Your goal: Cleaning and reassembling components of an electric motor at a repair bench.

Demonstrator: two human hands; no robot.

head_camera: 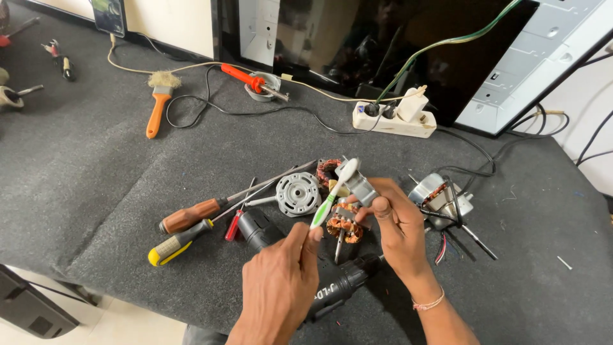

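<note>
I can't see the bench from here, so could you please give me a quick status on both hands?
Left hand grips toothbrush. Right hand holds grey motor part, brush head at it. Copper-wound rotor directly beneath.

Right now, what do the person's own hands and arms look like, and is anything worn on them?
Both forearms are bare, with no sleeves or gloves. The left hand wears nothing. The right hand has a thin pinkish thread band round its wrist.

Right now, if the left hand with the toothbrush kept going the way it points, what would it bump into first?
Probably the motor part with copper windings that the right hand holds; the left hand aims its toothbrush there, though depth is unclear.
</note>
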